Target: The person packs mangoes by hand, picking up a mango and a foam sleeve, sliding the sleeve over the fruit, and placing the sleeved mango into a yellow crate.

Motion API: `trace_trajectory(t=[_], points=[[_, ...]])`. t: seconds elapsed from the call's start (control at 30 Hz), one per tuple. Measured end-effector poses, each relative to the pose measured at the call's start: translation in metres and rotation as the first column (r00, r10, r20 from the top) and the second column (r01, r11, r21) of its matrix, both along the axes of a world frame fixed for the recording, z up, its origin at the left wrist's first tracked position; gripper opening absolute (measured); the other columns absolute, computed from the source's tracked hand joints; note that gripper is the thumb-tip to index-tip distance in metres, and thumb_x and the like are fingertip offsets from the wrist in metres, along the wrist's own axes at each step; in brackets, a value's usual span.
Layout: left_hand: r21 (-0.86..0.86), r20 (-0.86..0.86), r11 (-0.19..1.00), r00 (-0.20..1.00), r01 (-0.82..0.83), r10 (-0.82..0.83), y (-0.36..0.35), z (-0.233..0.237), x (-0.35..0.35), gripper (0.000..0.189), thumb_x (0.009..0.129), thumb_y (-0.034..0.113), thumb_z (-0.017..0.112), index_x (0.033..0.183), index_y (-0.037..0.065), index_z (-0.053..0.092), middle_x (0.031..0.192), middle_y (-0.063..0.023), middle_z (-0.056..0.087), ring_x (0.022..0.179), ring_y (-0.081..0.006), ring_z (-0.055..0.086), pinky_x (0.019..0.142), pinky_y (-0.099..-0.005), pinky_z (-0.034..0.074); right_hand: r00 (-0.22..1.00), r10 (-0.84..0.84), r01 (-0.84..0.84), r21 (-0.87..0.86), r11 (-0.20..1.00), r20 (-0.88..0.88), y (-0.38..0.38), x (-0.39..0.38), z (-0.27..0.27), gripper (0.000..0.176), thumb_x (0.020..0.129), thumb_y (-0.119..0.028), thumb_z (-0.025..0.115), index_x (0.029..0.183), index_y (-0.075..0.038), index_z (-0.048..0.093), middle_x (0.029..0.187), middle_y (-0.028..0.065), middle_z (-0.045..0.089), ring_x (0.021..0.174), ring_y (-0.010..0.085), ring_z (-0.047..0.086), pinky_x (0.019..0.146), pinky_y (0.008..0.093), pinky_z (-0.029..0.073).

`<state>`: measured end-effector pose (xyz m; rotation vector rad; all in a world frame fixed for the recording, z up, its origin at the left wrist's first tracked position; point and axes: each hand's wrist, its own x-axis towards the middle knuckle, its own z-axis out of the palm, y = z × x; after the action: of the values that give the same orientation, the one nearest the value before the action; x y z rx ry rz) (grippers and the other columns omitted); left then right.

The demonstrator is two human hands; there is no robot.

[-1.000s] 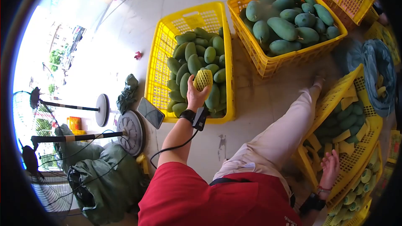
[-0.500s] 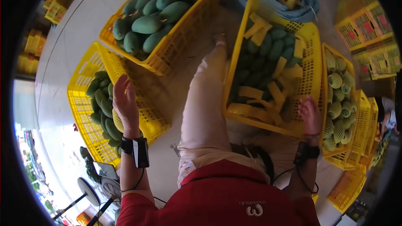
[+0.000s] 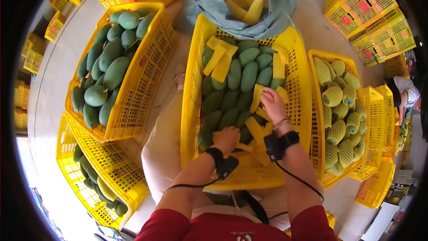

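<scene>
A yellow plastic crate (image 3: 189, 102) in front of me holds rows of green mangoes (image 3: 248, 76) with flat yellow foam sleeves (image 3: 221, 64) scattered on top. My left hand (image 3: 226, 139) is down among the mangoes near the crate's lower left, its fingers curled downward; what they grip is hidden beneath the hand. My right hand (image 3: 273, 103) is over the crate's right half, with thumb and fingers closed at a yellow foam sleeve (image 3: 256, 99). More loose sleeves lie between and below the two hands.
A blue plastic bag (image 3: 207, 4) with foam sleeves rests at the crate's far end. Crates of bare mangoes (image 3: 117, 67) stand left; a crate of net-wrapped fruit (image 3: 341, 120) stands right. Stacked crates (image 3: 361, 9) are farther back, and another person (image 3: 403, 91) is at the far right.
Both hands have come from wide apart into the middle crate, the left moving right and down among the mangoes. The right has closed at a foam sleeve. My view has turned toward this crate.
</scene>
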<state>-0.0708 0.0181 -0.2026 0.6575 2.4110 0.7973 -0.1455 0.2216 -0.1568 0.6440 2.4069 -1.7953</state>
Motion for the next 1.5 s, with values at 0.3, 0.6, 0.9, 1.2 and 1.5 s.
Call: trace_trajectory(t=[0.3,0.6,0.9,1.2,1.5], points=[[-0.069,-0.070,0.994,0.995,-0.082,0.077,0.003,-0.026,0.013,0.027,0.074,0.002,0.053,0.101,0.004,0.050,0.093,-0.0153,0.053,0.091,-0.0319,0.054,0.069,-0.0387,0.049,0.988,-0.060,-0.050,0.654,0.755,0.145,-0.043,-0.110,-0.033,0.070,0.072,-0.038,0.067,0.122,0.000,0.038,0.113,0.0212,0.054,0.096,0.0373,0.057,0.081,0.0447,0.048],[-0.091,0.051,0.989,0.991,-0.119,0.124,0.001,0.008,0.007,0.019,0.078,0.015,0.056,0.091,0.003,0.051,0.081,-0.0206,0.059,0.075,-0.0372,0.060,0.062,-0.0439,0.048,0.981,-0.039,-0.068,0.522,0.850,0.191,-0.034,-0.113,-0.034,0.077,0.067,-0.034,0.070,0.122,0.002,0.031,0.100,0.0258,0.059,0.094,0.0389,0.058,0.082,0.0428,0.046],[0.223,0.833,0.374,0.375,-0.900,0.407,-0.026,0.080,-0.012,0.034,0.089,0.031,0.052,0.101,0.000,0.059,0.088,-0.0072,0.060,0.081,-0.0159,0.057,0.073,-0.0312,0.048,0.981,0.014,-0.139,-0.657,0.741,-0.193,0.020,0.029,0.078,0.057,0.083,-0.034,0.056,0.126,-0.001,0.039,0.115,0.0119,0.054,0.100,0.0220,0.055,0.082,0.0357,0.046],[0.071,0.994,-0.014,0.072,-0.997,-0.083,-0.038,0.108,0.035,0.024,0.087,0.015,0.050,0.104,-0.002,0.053,0.104,-0.0133,0.055,0.098,-0.0269,0.055,0.086,-0.0402,0.046,0.997,-0.061,-0.021,-0.918,0.396,-0.049,-0.051,0.171,0.119,0.062,0.088,-0.051,0.035,0.133,-0.007,0.037,0.123,0.0169,0.050,0.106,0.0298,0.053,0.079,0.0387,0.049],[0.546,-0.125,0.768,0.874,-0.335,0.470,-0.047,0.154,0.061,0.017,0.074,0.006,0.062,0.091,0.004,0.067,0.078,-0.0115,0.058,0.071,-0.0236,0.059,0.066,-0.0306,0.047,0.950,0.277,-0.252,-0.878,0.407,-0.145,-0.077,0.221,0.130,0.059,0.084,-0.031,0.051,0.134,-0.003,0.035,0.119,0.0139,0.051,0.102,0.0219,0.055,0.082,0.0318,0.047]])
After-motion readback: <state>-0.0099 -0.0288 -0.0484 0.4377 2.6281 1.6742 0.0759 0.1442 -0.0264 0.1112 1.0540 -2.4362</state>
